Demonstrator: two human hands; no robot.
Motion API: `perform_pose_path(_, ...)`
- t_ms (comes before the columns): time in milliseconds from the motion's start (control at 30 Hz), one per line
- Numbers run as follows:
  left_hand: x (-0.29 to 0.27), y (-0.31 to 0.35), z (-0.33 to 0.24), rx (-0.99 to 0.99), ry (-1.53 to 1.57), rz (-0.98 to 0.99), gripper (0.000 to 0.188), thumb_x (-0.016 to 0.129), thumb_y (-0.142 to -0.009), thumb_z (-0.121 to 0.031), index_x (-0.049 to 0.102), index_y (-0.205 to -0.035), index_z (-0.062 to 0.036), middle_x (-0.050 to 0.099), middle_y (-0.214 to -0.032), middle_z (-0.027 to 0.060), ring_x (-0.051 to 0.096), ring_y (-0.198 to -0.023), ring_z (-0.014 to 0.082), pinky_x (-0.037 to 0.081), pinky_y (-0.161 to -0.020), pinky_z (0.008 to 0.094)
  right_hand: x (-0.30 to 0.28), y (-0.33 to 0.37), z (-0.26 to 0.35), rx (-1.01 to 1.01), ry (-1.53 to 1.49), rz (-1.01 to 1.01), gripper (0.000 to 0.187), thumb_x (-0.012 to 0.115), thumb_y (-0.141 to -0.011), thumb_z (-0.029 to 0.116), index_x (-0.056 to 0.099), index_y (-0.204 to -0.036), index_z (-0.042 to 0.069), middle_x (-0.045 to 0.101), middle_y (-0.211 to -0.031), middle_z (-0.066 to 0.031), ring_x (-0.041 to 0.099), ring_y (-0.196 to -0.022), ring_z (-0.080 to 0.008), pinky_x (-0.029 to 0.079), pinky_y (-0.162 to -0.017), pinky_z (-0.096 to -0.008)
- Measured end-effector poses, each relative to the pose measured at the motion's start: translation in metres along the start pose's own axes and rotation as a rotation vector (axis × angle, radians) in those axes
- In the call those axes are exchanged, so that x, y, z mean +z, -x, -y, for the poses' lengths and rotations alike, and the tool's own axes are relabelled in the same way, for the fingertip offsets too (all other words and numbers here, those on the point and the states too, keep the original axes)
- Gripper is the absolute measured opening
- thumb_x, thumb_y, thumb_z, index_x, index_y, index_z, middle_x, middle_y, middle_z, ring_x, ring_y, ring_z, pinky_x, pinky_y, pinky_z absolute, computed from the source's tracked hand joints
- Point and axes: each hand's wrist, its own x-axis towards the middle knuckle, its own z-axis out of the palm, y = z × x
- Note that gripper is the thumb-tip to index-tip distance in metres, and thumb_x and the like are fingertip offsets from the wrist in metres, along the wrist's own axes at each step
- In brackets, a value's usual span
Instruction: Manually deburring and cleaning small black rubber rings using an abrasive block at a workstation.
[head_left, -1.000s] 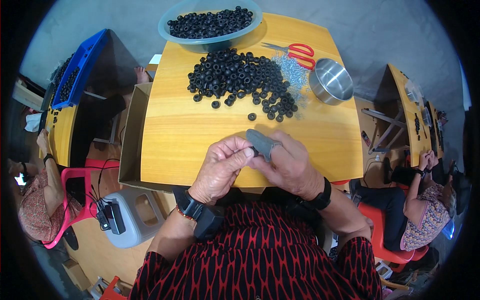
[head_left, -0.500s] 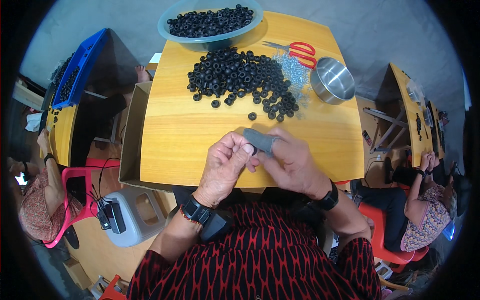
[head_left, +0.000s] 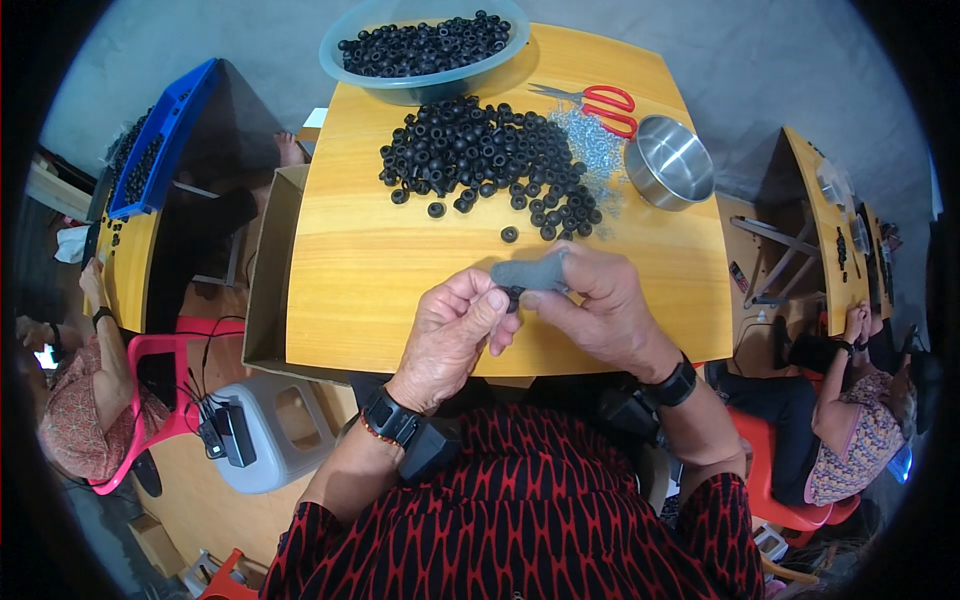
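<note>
Close to the table's front edge, my left hand (head_left: 455,325) pinches a small black ring-shaped piece (head_left: 515,297) between thumb and fingers. My right hand (head_left: 605,305) meets it from the other side, thumb against the piece. A grey cloth finger cover (head_left: 530,272) on its index finger lies over the top and partly hides the piece. Beyond my hands is a heap of similar black pieces (head_left: 455,150), with one loose piece (head_left: 509,235) nearest me. Small clear or silvery bits (head_left: 595,150) are spread to the heap's right.
A translucent tub (head_left: 400,90) of black pieces stands at the back of the yellow table (head_left: 350,300). Red-handled scissors (head_left: 610,98) and a steel bowl (head_left: 670,165) are at the right. A cardboard box (head_left: 268,300) adjoins the left edge. Other people sit at tables on both sides.
My right hand has turned and its covered finger now lies more level across the black piece, with the thumb drawn up to it. My left hand has barely moved.
</note>
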Motion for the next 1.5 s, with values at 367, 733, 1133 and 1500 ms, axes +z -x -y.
perform_pose_path(367,-0.004,0.001,-0.001,-0.051,0.106,-0.034,0.011,0.062,-0.099,-0.014,0.062,-0.103,-0.0036,0.07,-0.084,0.0096,0.066,-0.067,0.0136,0.056,-0.06,0.0239,0.0,-0.005,0.0,-0.105,0.088,-0.025,0.01,0.07,-0.081,0.0,0.064,-0.088,0.002,0.058,-0.078,-0.0116,0.06,-0.067,-0.0289,0.047,-0.057,-0.0359)
perform_pose_path(733,-0.004,0.0,-0.001,-0.015,0.096,-0.008,0.012,0.064,-0.098,-0.013,0.061,-0.105,-0.0028,0.07,-0.087,0.0101,0.066,-0.068,0.0138,0.055,-0.06,0.0232,-0.001,-0.004,-0.001,-0.171,0.134,0.009,0.015,0.071,-0.079,-0.001,0.058,-0.086,0.002,0.058,-0.08,-0.0125,0.062,-0.07,-0.0315,0.048,-0.058,-0.0382)
perform_pose_path(1133,-0.003,0.002,0.0,-0.015,0.062,0.022,0.012,0.062,-0.098,-0.009,0.061,-0.107,-0.0013,0.07,-0.089,0.0092,0.066,-0.073,0.0141,0.054,-0.062,0.0251,0.002,0.0,0.001,-0.229,0.216,0.041,0.025,0.071,-0.076,-0.003,0.059,-0.097,0.003,0.055,-0.079,-0.0119,0.061,-0.071,-0.0338,0.049,-0.06,-0.0394)
perform_pose_path(1500,-0.002,0.0,0.006,0.035,-0.027,-0.024,0.015,0.062,-0.097,-0.006,0.061,-0.111,0.0007,0.071,-0.094,0.0112,0.069,-0.08,0.0164,0.058,-0.068,0.0279,0.009,0.006,-0.001,-0.204,0.173,0.025,0.021,0.071,-0.078,-0.004,0.056,-0.092,0.001,0.057,-0.082,-0.0126,0.062,-0.07,-0.033,0.05,-0.058,-0.0398)
